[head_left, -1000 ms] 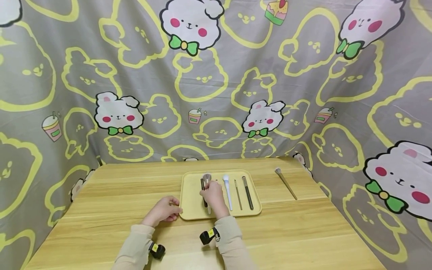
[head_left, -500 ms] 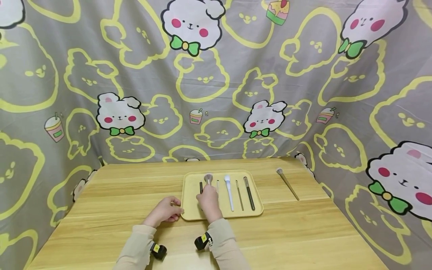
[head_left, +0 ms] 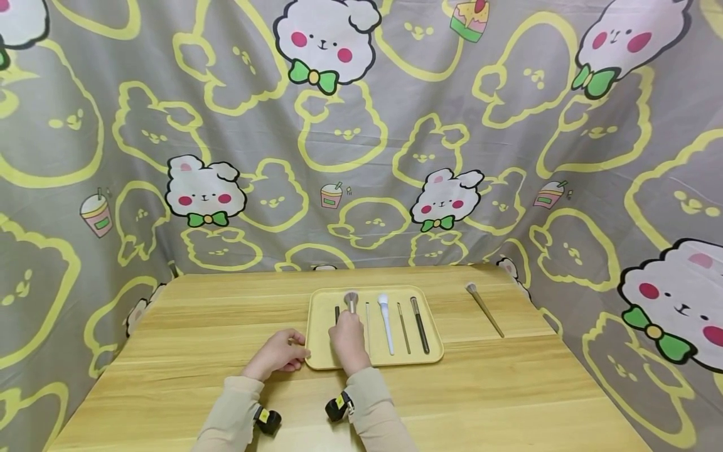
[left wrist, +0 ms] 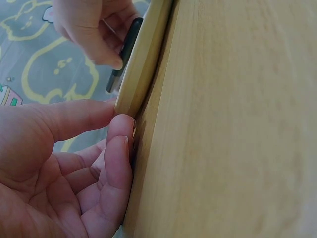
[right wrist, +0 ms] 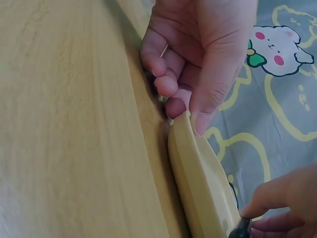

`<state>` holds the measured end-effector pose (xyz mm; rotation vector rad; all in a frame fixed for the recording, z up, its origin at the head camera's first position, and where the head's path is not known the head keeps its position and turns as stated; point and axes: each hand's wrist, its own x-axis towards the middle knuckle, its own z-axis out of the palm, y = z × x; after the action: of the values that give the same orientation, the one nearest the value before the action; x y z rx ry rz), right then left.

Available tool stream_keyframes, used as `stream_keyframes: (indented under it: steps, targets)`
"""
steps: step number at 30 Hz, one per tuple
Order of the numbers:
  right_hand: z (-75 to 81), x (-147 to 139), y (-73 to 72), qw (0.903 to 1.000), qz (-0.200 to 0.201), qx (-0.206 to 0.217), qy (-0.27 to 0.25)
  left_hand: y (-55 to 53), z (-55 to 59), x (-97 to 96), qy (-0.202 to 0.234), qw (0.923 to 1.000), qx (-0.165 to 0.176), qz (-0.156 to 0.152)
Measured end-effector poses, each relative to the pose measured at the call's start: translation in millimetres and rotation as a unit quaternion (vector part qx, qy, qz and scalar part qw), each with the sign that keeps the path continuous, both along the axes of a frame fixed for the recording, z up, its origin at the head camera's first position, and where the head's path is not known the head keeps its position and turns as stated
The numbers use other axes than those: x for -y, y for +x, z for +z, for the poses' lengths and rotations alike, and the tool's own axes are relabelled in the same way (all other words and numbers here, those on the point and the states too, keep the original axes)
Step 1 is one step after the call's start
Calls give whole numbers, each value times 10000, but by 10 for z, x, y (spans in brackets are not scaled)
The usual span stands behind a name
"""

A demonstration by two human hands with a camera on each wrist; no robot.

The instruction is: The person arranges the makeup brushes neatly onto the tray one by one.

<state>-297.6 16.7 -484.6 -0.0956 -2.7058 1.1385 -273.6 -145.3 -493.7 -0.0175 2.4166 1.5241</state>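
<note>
On the table lies a shallow yellow tray (head_left: pixel 317 326) with several makeup brushes side by side in it. My left hand (head_left: pixel 278 353) pinches the tray's near left corner, thumb above and curled fingers below its rim. Over the tray's left part, my right hand (head_left: pixel 348 342) holds a dark-handled makeup brush (left wrist: pixel 130 42) with a silver ferrule between thumb and fingers. That hand hides most of this brush in the head view. Just beyond it shows the head of a fluffy brush (head_left: pixel 351 299), its handle hidden. To the right lie a thin pale brush (head_left: pixel 368 326) and a white brush (head_left: pixel 386 323).
Farther right in the tray are a thin brown brush (head_left: pixel 403 329) and a black brush (head_left: pixel 420 326). Another brush (head_left: pixel 484 309) with a gold-brown handle lies on the wooden table (head_left: pixel 508 389), right of the tray. A patterned cloth (head_left: pixel 361 188) hangs behind and at both sides.
My right hand has moved a little left in the tray with the dark brush, uncovering the thin pale brush. My left hand keeps its hold on the tray corner. The head view has shifted slightly.
</note>
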Motion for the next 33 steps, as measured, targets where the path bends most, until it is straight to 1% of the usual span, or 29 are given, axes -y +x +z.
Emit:
stream_keyframes:
  steps: [6, 12, 17, 26, 33]
  targets:
    - [-4, 14, 14, 9998, 91, 33, 180, 5, -5, 0, -48, 10000, -18, 15]
    - [3, 32, 38, 9982, 147, -206, 540, -4, -19, -3, -73, 9999, 31, 91]
    - [-29, 57, 26, 9962, 138, -282, 813, -13, -30, -1, -68, 9999, 36, 93]
    - [-58, 65, 10, 9949, 155, -370, 923, -10, -25, -10, -106, 9999, 12, 106]
    - [-57, 64, 23, 9952, 209, -379, 878, -16, -19, -1, -104, 9999, 92, 85]
